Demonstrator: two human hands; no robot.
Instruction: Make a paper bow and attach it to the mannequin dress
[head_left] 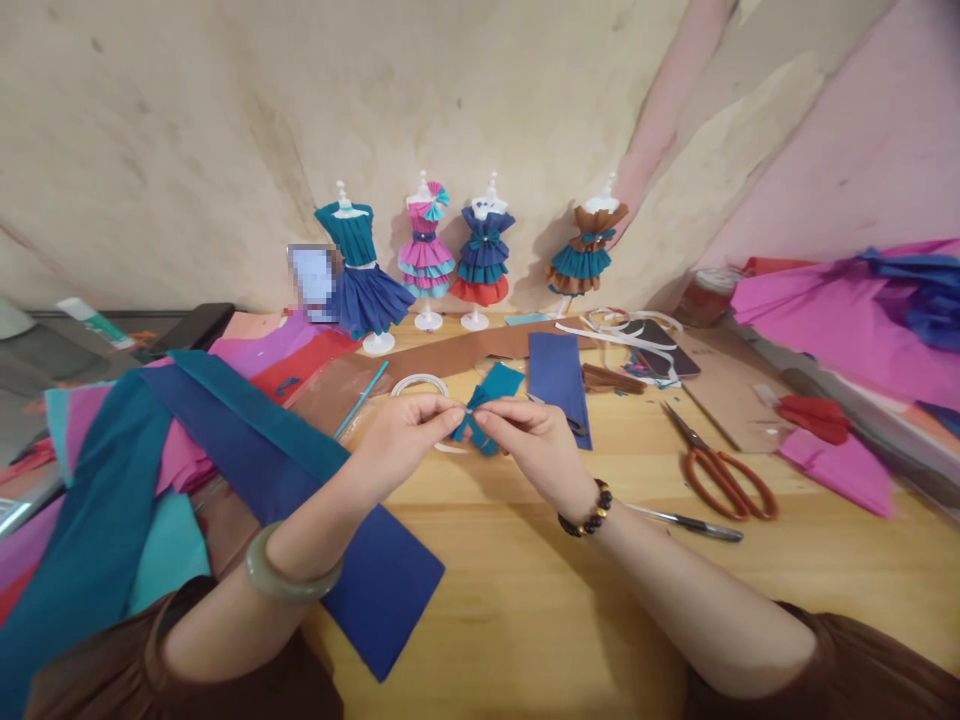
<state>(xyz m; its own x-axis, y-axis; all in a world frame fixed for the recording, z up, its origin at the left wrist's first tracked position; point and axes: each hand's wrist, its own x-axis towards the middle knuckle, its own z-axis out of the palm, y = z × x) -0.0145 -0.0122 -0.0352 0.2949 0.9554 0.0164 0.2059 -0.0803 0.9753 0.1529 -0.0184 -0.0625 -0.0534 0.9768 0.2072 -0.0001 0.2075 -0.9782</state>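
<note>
A small piece of teal crepe paper (501,383), gathered at its middle like a bow, is held up over the table between my two hands. My left hand (412,430) pinches its gathered middle from the left, thumb against forefinger. From the other side my right hand (536,440) pinches the same spot, fingertips almost touching the left ones. Something thin and pale shows at the pinch, too small to name. Behind my left hand lies a white ring-shaped roll (420,383). A navy paper strip (556,365) lies just beyond my right hand, partly covering a dark object.
Small dress forms in paper dresses (484,255) stand along the wall. Another person's arm (671,110) reaches down behind the brown dress (596,240). Orange-handled scissors (731,485) and a pen (697,523) lie right; crepe paper sheets (97,470) pile up left.
</note>
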